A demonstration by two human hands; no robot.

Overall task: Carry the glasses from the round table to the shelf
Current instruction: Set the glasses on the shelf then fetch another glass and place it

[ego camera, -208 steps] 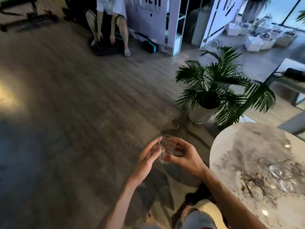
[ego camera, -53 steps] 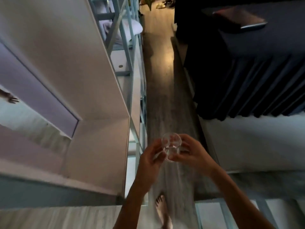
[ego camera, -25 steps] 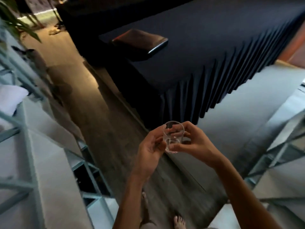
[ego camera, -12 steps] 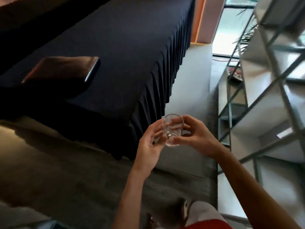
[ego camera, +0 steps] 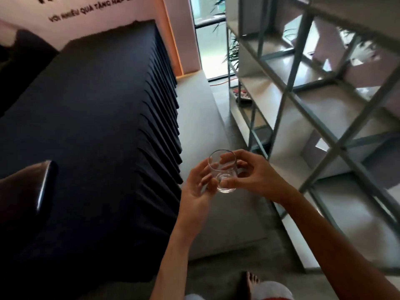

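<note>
1. A small clear glass (ego camera: 223, 172) is held upright between both hands, in front of the body and above the floor. The right hand (ego camera: 253, 176) is closed on it: thumb low on the near side, fingers wrapped behind the wall. The left hand (ego camera: 199, 187) is only partly closed, with fingertips (ego camera: 213, 182) resting against the glass's left side near the base.

2. The grip is judged to be a light fingertip pinch, not a full wrap. The glass is smooth, so a slip downward is the first risk, most likely if either hand were released before the other had tightened.

3. The shelf (ego camera: 287, 98) stands to the right of the glass, near but apart. Its pale boards are crossed by slanted grey bars (ego camera: 324, 126). A knock of the rim against a bar during insertion is judged possible; the openings are narrowed by those diagonals.

4. A table skirted in dark pleated cloth (ego camera: 104, 126) stands to the left of the glass. The passage between it and the shelf is tight, so an elbow may be bumped in turning.

5. A bare foot (ego camera: 250, 282) is seen below the glass. Were the glass dropped, breakage beside it would be the hazard.

6. No glass is seen on the shelf; placement is not yet done.
</note>
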